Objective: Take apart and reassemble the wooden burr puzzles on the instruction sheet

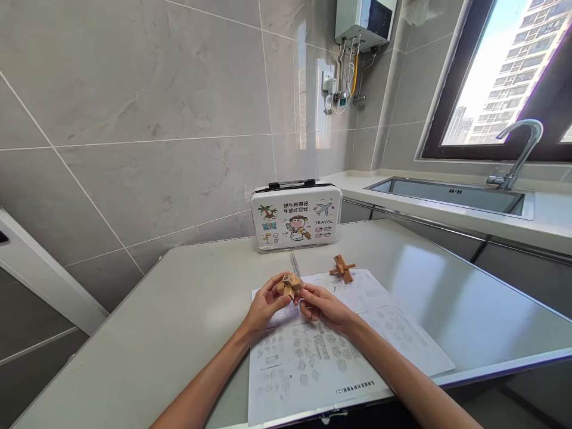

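Both my hands meet over the middle of the grey table (134, 333), just above a printed instruction sheet (313, 357). My left hand (264, 305) and my right hand (322, 307) pinch a small wooden puzzle (289, 285) between their fingertips, one from each side. The puzzle is light brown and made of short interlocked blocks. A second wooden puzzle (342, 268), darker and cross-shaped, stands on the far corner of the sheet, a little beyond my right hand.
A white tin case (295, 217) with cartoon travel pictures stands at the back of the table against the tiled wall. To the right, a counter holds a steel sink (451, 195) with a tap (518, 152) under a window. A water heater (364, 21) hangs above.
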The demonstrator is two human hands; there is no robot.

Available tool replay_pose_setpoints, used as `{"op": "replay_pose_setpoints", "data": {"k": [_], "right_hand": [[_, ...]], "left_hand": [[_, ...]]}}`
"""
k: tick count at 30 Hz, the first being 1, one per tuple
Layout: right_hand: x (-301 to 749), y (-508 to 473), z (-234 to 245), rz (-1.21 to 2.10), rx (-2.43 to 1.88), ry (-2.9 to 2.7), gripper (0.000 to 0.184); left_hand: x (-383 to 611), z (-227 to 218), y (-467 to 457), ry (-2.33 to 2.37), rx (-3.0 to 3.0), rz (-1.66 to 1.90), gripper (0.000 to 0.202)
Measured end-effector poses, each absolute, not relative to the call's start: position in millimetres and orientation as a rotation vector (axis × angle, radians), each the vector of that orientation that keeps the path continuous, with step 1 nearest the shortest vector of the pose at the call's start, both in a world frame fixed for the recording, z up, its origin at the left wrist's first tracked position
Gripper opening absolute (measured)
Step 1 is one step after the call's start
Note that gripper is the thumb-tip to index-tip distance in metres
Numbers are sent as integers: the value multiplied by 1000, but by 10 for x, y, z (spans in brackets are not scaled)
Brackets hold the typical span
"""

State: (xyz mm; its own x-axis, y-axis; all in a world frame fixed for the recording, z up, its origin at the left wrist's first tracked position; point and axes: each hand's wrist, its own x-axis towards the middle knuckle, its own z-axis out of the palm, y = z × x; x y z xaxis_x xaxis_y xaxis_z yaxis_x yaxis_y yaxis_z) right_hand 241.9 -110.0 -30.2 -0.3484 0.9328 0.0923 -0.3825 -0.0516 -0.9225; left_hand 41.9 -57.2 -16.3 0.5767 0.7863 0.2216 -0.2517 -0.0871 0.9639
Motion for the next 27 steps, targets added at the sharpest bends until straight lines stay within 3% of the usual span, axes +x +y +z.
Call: {"op": "replay_pose_setpoints", "data": {"k": [9,27], "right_hand": [[2466,-1113,-333,1783,-565,-1050,37],[2451,-1063,-403,1656,-643,-1029,41]], "left_hand": [[416,-112,-611,425,1412,851,68],[424,-185,-563,541,1480,979,67]]}}
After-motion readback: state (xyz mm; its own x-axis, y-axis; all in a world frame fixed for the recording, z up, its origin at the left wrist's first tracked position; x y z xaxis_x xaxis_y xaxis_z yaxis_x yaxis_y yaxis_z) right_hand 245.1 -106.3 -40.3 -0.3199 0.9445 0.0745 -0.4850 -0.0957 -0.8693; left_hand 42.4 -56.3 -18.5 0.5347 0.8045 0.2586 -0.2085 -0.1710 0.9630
